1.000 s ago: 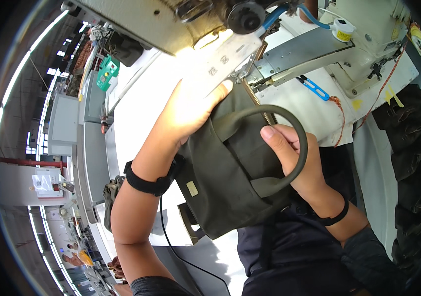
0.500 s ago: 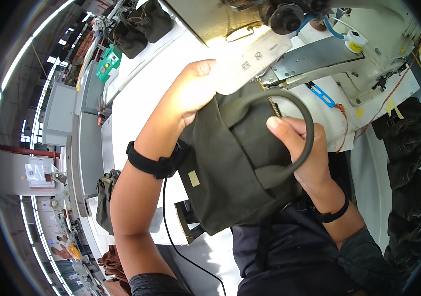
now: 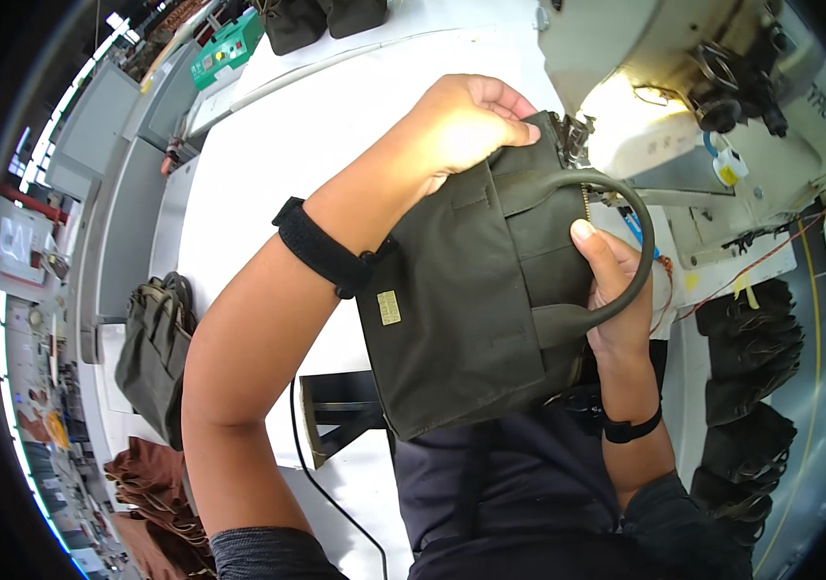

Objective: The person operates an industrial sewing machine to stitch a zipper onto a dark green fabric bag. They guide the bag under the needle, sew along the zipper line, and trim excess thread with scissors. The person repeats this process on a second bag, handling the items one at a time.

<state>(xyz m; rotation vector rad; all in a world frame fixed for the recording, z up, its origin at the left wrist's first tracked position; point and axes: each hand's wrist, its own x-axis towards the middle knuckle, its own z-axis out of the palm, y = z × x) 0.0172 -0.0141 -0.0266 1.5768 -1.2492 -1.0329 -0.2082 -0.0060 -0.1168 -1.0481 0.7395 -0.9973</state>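
Observation:
A dark olive handbag (image 3: 442,290) lies tilted between my hands, its front face up, with a small cream label (image 3: 389,307) on it. Its looped handle (image 3: 641,232) arches over the zipper edge (image 3: 586,203) at the right. My left hand (image 3: 466,126) pinches the bag's far corner, close to the metal foot of the sewing machine (image 3: 573,135). Through the handle loop, my right hand (image 3: 616,290) grips the zipper side, thumb on top; its other fingers are mostly hidden.
Beyond the bag stretches a white worktable (image 3: 287,145). The machine's arm (image 3: 781,193) stands at the right, a blue tool (image 3: 635,227) beside it. Dark bags hang in a stack (image 3: 747,387) at the right. Another olive bag (image 3: 157,348) and brown pieces (image 3: 147,478) sit left.
The view has shifted, putting the machine farther right. My left hand has come out from behind the pale plate and now shows on the bag's corner. More of the bag's front is visible.

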